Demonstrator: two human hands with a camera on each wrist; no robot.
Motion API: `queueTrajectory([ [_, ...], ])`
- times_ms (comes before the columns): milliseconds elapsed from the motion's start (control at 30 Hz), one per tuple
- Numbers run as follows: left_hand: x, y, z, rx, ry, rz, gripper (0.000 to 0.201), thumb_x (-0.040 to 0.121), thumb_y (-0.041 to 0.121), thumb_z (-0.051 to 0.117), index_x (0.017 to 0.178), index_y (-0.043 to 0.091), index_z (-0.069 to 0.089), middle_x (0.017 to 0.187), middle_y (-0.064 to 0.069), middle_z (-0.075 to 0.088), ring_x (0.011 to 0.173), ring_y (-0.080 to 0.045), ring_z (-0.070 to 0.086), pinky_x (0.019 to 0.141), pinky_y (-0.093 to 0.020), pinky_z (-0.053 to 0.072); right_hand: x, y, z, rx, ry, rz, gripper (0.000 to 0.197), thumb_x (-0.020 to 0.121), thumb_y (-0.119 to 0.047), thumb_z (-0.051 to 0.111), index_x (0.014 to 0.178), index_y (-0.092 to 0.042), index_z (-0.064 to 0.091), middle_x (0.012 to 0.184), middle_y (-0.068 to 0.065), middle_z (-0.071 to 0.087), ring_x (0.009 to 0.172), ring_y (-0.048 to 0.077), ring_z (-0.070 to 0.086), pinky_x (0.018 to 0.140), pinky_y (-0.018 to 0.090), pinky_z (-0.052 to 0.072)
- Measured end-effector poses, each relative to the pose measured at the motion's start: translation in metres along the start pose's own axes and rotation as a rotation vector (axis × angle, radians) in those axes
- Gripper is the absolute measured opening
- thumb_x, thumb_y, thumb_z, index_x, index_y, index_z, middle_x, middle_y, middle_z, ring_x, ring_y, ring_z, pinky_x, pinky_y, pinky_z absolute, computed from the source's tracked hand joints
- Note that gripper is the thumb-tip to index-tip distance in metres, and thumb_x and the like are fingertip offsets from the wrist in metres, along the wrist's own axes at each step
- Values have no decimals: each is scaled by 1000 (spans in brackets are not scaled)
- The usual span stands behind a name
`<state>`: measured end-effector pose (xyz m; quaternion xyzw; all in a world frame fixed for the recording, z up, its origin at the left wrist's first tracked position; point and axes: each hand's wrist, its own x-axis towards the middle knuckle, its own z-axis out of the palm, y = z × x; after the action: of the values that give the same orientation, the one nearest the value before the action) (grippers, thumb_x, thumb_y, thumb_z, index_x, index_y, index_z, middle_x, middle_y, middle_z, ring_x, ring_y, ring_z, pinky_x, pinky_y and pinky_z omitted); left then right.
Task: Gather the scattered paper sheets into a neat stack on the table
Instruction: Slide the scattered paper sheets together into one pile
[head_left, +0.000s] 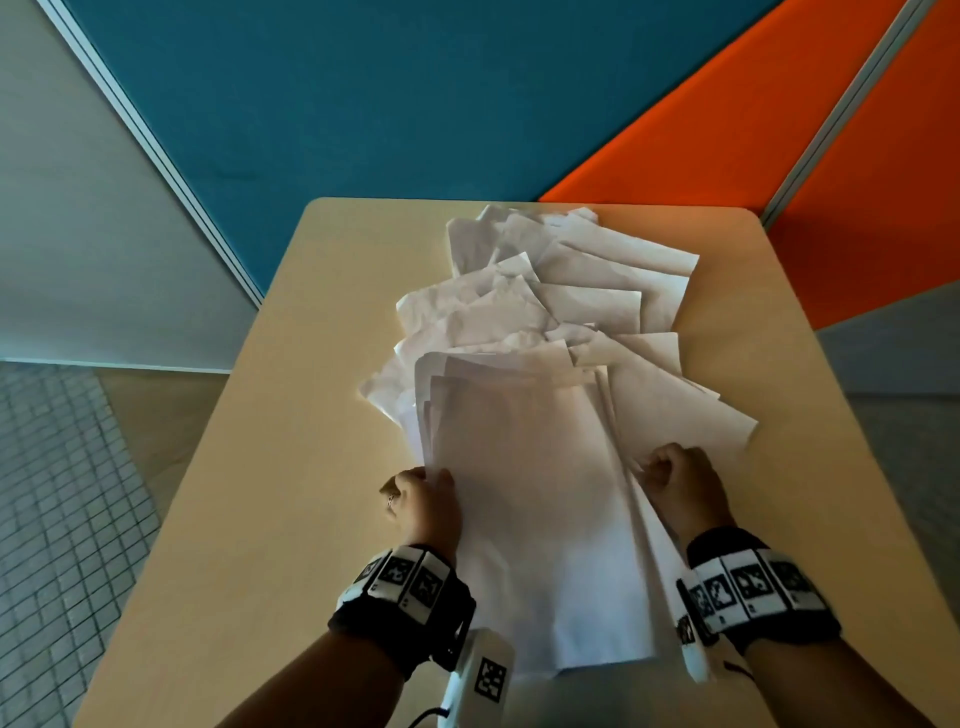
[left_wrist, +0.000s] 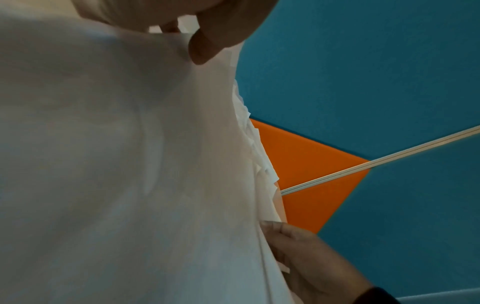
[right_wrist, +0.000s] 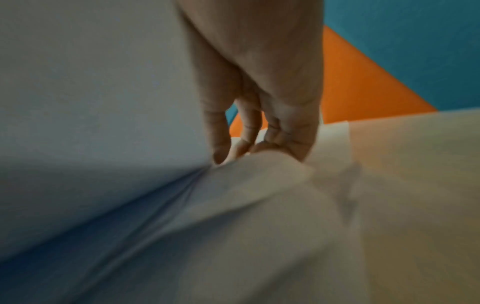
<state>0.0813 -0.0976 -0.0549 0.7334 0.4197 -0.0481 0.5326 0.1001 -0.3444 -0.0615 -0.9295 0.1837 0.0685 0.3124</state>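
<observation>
Left hand, lower centre of head view: fingers curled round left edge of the gathered sheets, thumb on top. Left wrist view shows the thumb pressing on paper at top of frame, fingers mostly hidden behind the sheets.

Right hand, lower right of centre: fist-like, fingers curled, pinching right edge of the same sheets. Right wrist view is blurred; fingertips bunch the paper into a crease at frame centre.

Gathered sheets held between both hands, running from mid frame down to the bottom edge of head view; edges uneven, several layers showing on left and right sides. Their far end overlaps the loose sheets, which fan out crumpled across the upper middle of the frame, lying on the table.

Wristbands with black-and-white markers on both wrists. Teal panel at upper centre, orange panel at upper right, behind the table.
</observation>
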Motion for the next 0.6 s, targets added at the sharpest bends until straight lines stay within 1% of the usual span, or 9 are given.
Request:
queueTrajectory([
  [67, -1, 1, 2, -46, 5, 5, 48, 84, 14, 60, 123, -3, 39, 133, -25, 35, 126, -40, 34, 110, -49, 31, 6, -7, -2, -23, -5, -4, 36, 78, -22, 68, 107, -5, 58, 115, 20, 51, 106, 39, 53, 96, 45, 45],
  [167, 4, 4, 5, -119, -58, 4, 59, 79, 10, 65, 125, -3, 31, 130, -28, 39, 120, -42, 43, 104, -55, 38, 21, -21, -7, -127, -93, -19, 48, 81, -30, 64, 120, -5, 51, 122, 20, 49, 114, 38, 48, 100, 44, 42],
  [300, 8, 15, 6, -49, -146, 8, 48, 81, 15, 64, 117, -5, 40, 123, -29, 46, 115, -41, 48, 99, -50, 44, 33, -42, -2, -104, -256, -133, 43, 82, -22, 64, 120, -4, 53, 122, 17, 55, 110, 32, 54, 92, 32, 41],
  [367, 12, 19, 4, -8, -171, 14, 49, 82, 17, 64, 120, -2, 40, 124, -26, 43, 117, -39, 45, 99, -47, 44, 36, -44, -1, -82, -313, -159, 44, 81, -20, 65, 120, -5, 53, 120, 14, 54, 110, 31, 54, 95, 35, 42],
  [400, 17, 19, 3, 6, -157, 17, 51, 82, 19, 64, 123, -1, 40, 126, -24, 39, 119, -38, 43, 102, -48, 42, 38, -41, -3, -75, -278, -146, 45, 80, -22, 65, 120, -5, 53, 120, 14, 54, 112, 32, 54, 98, 38, 44],
  [433, 23, 20, 2, 11, -137, 12, 54, 81, 20, 64, 125, 0, 40, 127, -23, 37, 119, -37, 41, 105, -49, 40, 43, -35, -6, -97, -204, -101, 49, 79, -24, 65, 122, -6, 52, 123, 18, 54, 116, 35, 53, 100, 43, 43],
  [500, 32, 24, -3, -48, -112, 17, 56, 80, 19, 66, 124, -4, 40, 124, -23, 38, 114, -35, 45, 104, -46, 41, 51, -20, -19, -220, -58, 140, 64, 81, -34, 63, 132, -1, 39, 135, 28, 43, 126, 42, 40, 106, 48, 34],
  [567, 40, 29, -5, -143, -150, -12, 62, 72, 24, 71, 117, -11, 45, 122, -27, 47, 108, -38, 53, 89, -41, 46, 52, -4, -32, -225, 0, 412, 83, 82, -39, 62, 140, 3, 21, 145, 32, 24, 134, 44, 25, 112, 48, 22],
  [600, 43, 32, -5, -175, -174, -25, 67, 65, 28, 70, 115, -12, 47, 121, -30, 52, 105, -41, 57, 84, -41, 48, 49, -1, -37, -183, 17, 500, 89, 81, -39, 63, 142, 3, 14, 147, 31, 18, 135, 45, 21, 112, 48, 19],
])
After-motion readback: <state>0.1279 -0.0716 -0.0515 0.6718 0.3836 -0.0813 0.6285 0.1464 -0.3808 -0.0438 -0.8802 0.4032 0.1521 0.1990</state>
